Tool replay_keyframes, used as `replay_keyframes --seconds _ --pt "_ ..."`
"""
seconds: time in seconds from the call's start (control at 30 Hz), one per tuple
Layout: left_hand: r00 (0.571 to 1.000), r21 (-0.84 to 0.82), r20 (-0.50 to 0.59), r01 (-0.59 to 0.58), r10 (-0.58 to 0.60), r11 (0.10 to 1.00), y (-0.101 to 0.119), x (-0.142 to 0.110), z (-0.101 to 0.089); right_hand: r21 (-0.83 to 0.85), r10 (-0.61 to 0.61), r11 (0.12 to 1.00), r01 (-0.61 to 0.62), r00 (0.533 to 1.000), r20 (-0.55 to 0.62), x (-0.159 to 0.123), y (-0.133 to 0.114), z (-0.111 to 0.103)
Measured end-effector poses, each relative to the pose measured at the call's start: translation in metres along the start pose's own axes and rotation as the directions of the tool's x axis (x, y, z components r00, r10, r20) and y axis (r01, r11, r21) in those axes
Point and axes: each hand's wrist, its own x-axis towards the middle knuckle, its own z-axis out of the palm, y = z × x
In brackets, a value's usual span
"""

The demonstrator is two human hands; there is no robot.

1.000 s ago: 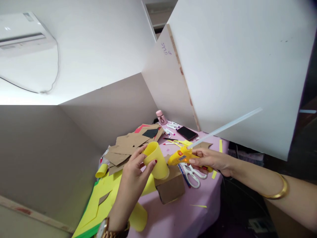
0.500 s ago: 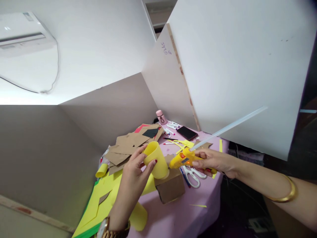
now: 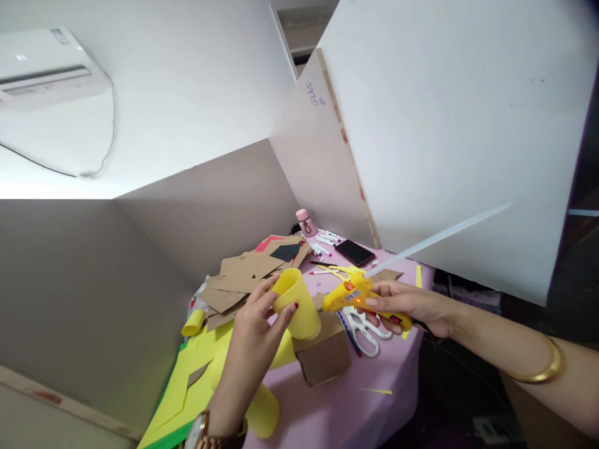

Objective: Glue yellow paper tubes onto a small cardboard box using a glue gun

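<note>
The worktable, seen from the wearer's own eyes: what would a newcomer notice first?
Probably the bright yellow glue gun in the right hand, its long pale glue stick slanting up across the white panel. Next comes the yellow paper tube in the left hand, above a small brown cardboard box. Behind them, brown cardboard pieces lie heaped on the far side of the table.
</note>
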Motion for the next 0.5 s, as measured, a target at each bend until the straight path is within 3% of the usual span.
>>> replay_keyframes --seconds 0.17,0.3,0.4,0.5 --pt "1.0 0.022 0.006 0.009 -0.009 1.0 0.001 -0.001 -0.002 -0.081 -0.101 0.992 0.095 0.991 -0.086 -0.007 0.002 0.013" --pt "1.0 0.056 0.007 -0.001 0.001 0.998 0.003 -0.001 -0.002 -0.156 -0.247 0.963 0.219 0.95 -0.191 -0.018 0.01 0.034" --pt "1.0 0.094 0.006 -0.016 0.016 0.995 0.004 -0.001 -0.003 -0.194 -0.285 0.951 0.24 0.926 -0.248 -0.029 0.02 0.047" --pt "1.0 0.09 0.012 -0.03 0.029 0.996 0.003 -0.001 -0.003 -0.253 -0.367 0.918 0.307 0.899 -0.239 -0.042 0.035 0.055"
